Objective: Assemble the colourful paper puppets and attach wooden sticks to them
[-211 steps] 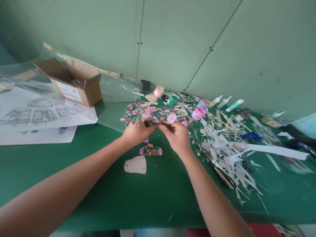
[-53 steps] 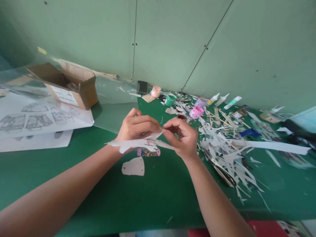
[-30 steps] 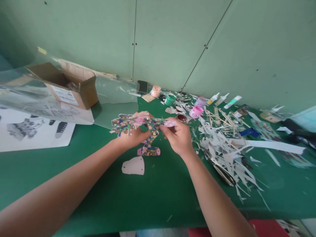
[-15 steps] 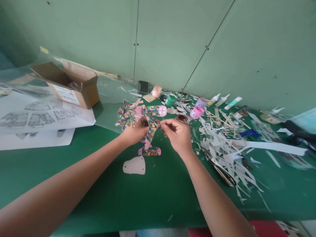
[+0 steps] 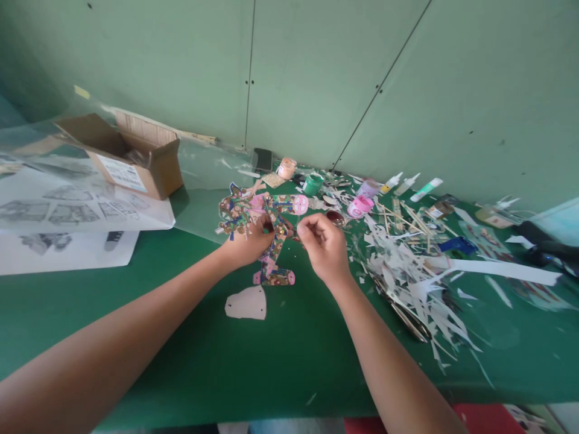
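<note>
A colourful paper cut-out figure [image 5: 253,212] with pink, blue and brown patterns is held above the green table [image 5: 190,337]. My left hand [image 5: 248,242] grips it from below, fingers closed round its middle. My right hand [image 5: 322,244] is pinched at the figure's right side near its centre; what the fingertips hold is too small to name. A patterned strip of the figure hangs down to a pink-ended piece [image 5: 274,277] on the table. A white paper cut-out [image 5: 246,303] lies just in front of it.
An open cardboard box [image 5: 124,154] and printed sheets [image 5: 67,211] under clear plastic lie left. Paint pots [image 5: 313,183], glue tubes [image 5: 425,189], wooden sticks and a heap of white paper scraps [image 5: 416,277] with scissors [image 5: 404,314] fill the right. A phone [image 5: 262,159] leans on the wall.
The figure, flipped white side up 1.8 s ago, now shows its coloured face. In the last half second my right hand's fingers closed tighter beside its centre; the left hand kept its hold.
</note>
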`<state>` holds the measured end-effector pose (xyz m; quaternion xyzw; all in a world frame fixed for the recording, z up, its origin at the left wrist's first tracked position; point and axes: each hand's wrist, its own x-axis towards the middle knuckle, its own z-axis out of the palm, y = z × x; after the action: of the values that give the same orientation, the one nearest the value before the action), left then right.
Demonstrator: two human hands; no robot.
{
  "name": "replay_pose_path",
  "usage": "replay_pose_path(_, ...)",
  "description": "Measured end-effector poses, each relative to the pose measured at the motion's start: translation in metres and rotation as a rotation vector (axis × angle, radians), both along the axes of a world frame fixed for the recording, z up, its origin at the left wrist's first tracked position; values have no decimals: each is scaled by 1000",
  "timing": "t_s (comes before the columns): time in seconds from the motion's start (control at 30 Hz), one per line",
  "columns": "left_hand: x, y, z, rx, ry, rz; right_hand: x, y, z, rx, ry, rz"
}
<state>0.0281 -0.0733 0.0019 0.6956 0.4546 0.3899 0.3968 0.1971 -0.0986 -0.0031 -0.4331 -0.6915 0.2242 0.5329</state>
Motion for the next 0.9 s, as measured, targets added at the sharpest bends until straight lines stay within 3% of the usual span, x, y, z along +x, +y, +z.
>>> replay_pose_path(0.1,0,-2,-1,31,164,164,2,-3,4,157,-24,-111)
replay_pose_path(0.17,1,-5,0,57,255,189,3,-5,7,226,-52,-125)
replay_pose_path(0.3,3,-12,2,136,395,135,1,-4,6,172,-140,-38)
replay_pose_path(0.43,4,-16,0,156,471,179,-3,-1,2,105,-139,-9)
replay_pose_path(0.53,4,-15,-1,101,367,127,-3,0,2,58,-43,-4)
replay_pose_path(0.67,2,-8,4,70,65,-24,1,2,4,-49,146,-62)
replay_pose_path(0.8,0,-4,9,17,-188,-50,7,9,1,6,238,-199)
replay_pose_path(0.9,-1,-3,10,-25,-241,-44,12,13,-3,23,274,-233)
